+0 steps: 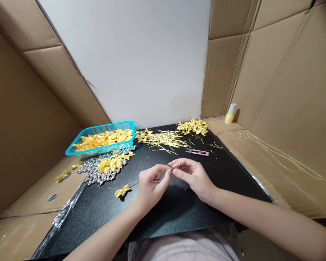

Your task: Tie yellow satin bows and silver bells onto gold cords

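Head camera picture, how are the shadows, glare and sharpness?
Head view: the spool casts a shadow rightward; head view: silvery tape glints along the black table; head view: the strand between left hand and right hand is too fine to see clearly.

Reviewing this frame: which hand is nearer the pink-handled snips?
Right. The right hand is just on the person's side of the pink-handled snips, not touching them; the left hand is farther off, to their left.
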The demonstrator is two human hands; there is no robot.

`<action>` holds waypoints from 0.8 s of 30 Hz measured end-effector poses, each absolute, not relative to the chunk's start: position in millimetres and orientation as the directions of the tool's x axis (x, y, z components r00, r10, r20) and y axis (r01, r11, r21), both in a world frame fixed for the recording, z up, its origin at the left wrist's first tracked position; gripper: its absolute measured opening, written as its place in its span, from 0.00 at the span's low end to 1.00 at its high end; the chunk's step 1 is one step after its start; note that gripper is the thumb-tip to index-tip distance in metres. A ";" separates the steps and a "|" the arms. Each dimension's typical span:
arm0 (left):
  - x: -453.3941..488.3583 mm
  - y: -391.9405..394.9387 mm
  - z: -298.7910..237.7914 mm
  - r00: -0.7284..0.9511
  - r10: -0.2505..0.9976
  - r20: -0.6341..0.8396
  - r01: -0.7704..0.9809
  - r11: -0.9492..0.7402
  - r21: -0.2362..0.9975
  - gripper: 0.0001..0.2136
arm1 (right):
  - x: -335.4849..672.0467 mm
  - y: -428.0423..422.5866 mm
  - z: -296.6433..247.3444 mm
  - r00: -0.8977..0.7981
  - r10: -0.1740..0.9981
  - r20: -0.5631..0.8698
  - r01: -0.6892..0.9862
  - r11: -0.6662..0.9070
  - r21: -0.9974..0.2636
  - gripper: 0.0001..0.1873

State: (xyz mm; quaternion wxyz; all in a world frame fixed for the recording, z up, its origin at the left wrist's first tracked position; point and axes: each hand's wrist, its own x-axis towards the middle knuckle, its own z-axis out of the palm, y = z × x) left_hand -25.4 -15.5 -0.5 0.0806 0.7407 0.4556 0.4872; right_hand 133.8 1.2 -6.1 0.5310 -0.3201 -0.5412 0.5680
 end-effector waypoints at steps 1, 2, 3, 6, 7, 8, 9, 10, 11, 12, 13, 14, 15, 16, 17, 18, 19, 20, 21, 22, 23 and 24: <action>-26.4 -14.9 -1.3 0.086 0.784 0.615 0.563 -0.548 0.619 0.09 | 135.2 1.9 -6.4 -0.249 0.930 0.269 -0.169 0.232 -0.958 0.12; -27.3 -14.4 -2.0 0.071 0.812 0.580 0.529 -0.523 0.668 0.09 | 136.6 2.7 -6.4 -0.262 0.910 0.320 -0.080 0.310 -0.947 0.13; -28.0 -13.9 -2.6 0.064 0.836 0.545 0.497 -0.500 0.709 0.10 | 137.8 3.7 -6.2 -0.266 0.890 0.370 0.002 0.384 -0.923 0.12; -28.1 -13.2 -3.2 0.066 0.886 0.459 0.426 -0.440 0.790 0.13 | 140.8 7.9 -4.2 -0.220 0.817 0.532 0.160 0.569 -0.807 0.02; -27.5 -13.1 -3.2 0.064 0.896 0.440 0.411 -0.425 0.806 0.13 | 141.8 9.6 -3.2 -0.204 0.789 0.580 0.186 0.613 -0.768 0.04; -26.8 -13.0 -3.0 0.060 0.904 0.424 0.400 -0.411 0.819 0.14 | 142.8 11.2 -2.1 -0.190 0.766 0.615 0.204 0.643 -0.738 0.05; -25.9 -13.1 -2.9 0.057 0.910 0.410 0.390 -0.398 0.830 0.14 | 143.9 12.8 -1.0 -0.182 0.753 0.632 0.216 0.658 -0.721 0.05; -25.1 -13.1 -2.7 0.057 0.916 0.397 0.379 -0.388 0.840 0.14 | 144.9 14.2 -0.1 -0.176 0.750 0.638 0.221 0.662 -0.716 0.04; -24.4 -13.2 -2.6 0.060 0.921 0.384 0.367 -0.378 0.850 0.15 | 145.8 15.3 0.6 -0.172 0.753 0.635 0.224 0.657 -0.720 0.04; -23.9 -13.4 -2.4 0.065 0.926 0.372 0.355 -0.370 0.859 0.15 | 146.6 16.2 1.1 -0.169 0.761 0.627 0.226 0.649 -0.726 0.04; -23.5 -13.5 -2.2 0.072 0.929 0.362 0.343 -0.364 0.866 0.14 | 147.2 16.7 1.4 -0.168 0.767 0.619 0.227 0.641 -0.733 0.04; -23.4 -13.6 -2.0 0.079 0.932 0.353 0.333 -0.358 0.872 0.14 | 147.8 17.0 1.6 -0.166 0.771 0.615 0.226 0.637 -0.737 0.03; -23.4 -13.7 -1.7 0.084 0.934 0.346 0.326 -0.354 0.877 0.14 | 148.3 17.1 1.8 -0.163 0.772 0.614 0.223 0.635 -0.739 0.03; -23.4 -13.6 -1.3 0.087 0.936 0.341 0.323 -0.350 0.879 0.14 | 148.8 17.1 2.0 -0.161 0.774 0.613 0.221 0.633 -0.742 0.03; -23.5 -13.5 -0.9 0.085 0.937 0.339 0.324 -0.348 0.880 0.14 | 149.3 17.0 2.3 -0.160 0.776 0.611 0.221 0.631 -0.744 0.03; -23.5 -13.3 -0.4 0.081 0.937 0.339 0.326 -0.346 0.880 0.14 | 149.9 16.8 2.7 -0.157 0.778 0.609 0.220 0.629 -0.746 0.04; -23.4 -13.1 0.1 0.075 0.938 0.339 0.329 -0.345 0.879 0.14 | 150.4 16.7 3.2 -0.156 0.781 0.605 0.219 0.625 -0.749 0.04; -23.3 -12.9 0.6 0.068 0.938 0.341 0.328 -0.344 0.880 0.14 | 150.9 16.5 3.6 -0.156 0.784 0.601 0.218 0.621 -0.753 0.04; -23.1 -12.6 1.0 0.064 0.938 0.342 0.324 -0.344 0.882 0.14 | 151.3 16.4 3.8 -0.158 0.788 0.596 0.218 0.616 -0.757 0.04; -22.9 -12.4 1.2 0.064 0.938 0.340 0.316 -0.342 0.885 0.14 | 151.7 16.3 4.0 -0.161 0.790 0.591 0.218 0.613 -0.760 0.04; -22.8 -12.1 1.3 0.068 0.939 0.337 0.308 -0.341 0.888 0.13 | 151.8 16.3 4.0 -0.167 0.792 0.587 0.217 0.611 -0.762 0.04; -22.8 -11.9 1.1 0.073 0.940 0.334 0.302 -0.340 0.891 0.13 | 151.9 16.3 3.8 -0.172 0.793 0.584 0.219 0.609 -0.762 0.04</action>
